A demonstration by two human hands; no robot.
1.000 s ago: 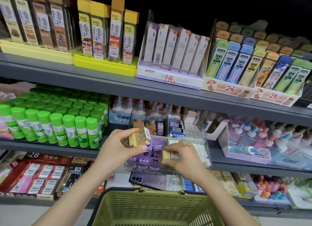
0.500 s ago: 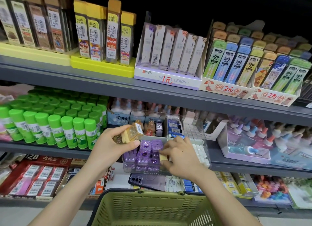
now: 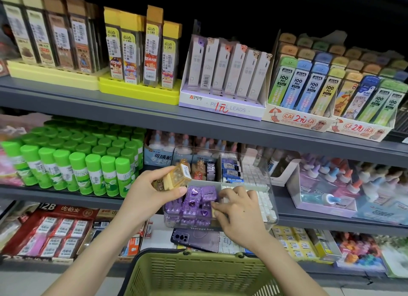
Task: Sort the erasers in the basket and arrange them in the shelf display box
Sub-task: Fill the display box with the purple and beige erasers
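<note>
Far L on the mid shelf: rows of green glue sticks (image 3: 72,163), upright, packed tight. Below them on the lower shelf, red eraser boxes (image 3: 55,227).

I see the left hand (image 3: 150,194) raised in front of the shelf, just L of the display box. Thumb and fingers are wrapped round a yellow eraser pack (image 3: 176,177), which is tilted, barcode label facing up-right. The pack is off the shelf, in the air over the box's front-left corner.

Bottom centre, btwn both forearms, is the green basket (image 3: 198,273); only its rim and ribbed wall show, so I can't tell what's inside.

The display box (image 3: 199,228) is clear plastic w/ dividers and sits on the mid shelf edge. Front-left compartment: purple erasers (image 3: 194,200), stacked close. Rear compartments: amber figure erasers (image 3: 198,170), then blue-white erasers (image 3: 231,172). A purple phone (image 3: 198,238) lies under the box, on the shelf below.

The right hand (image 3: 240,209) reaches into the box from the front, fingers curled, thumb and forefinger pinching a small cream eraser (image 3: 213,211) right beside the purple ones. Just R of it, the white erasers (image 3: 266,204) fill the front-right compartment in neat rows.
</note>
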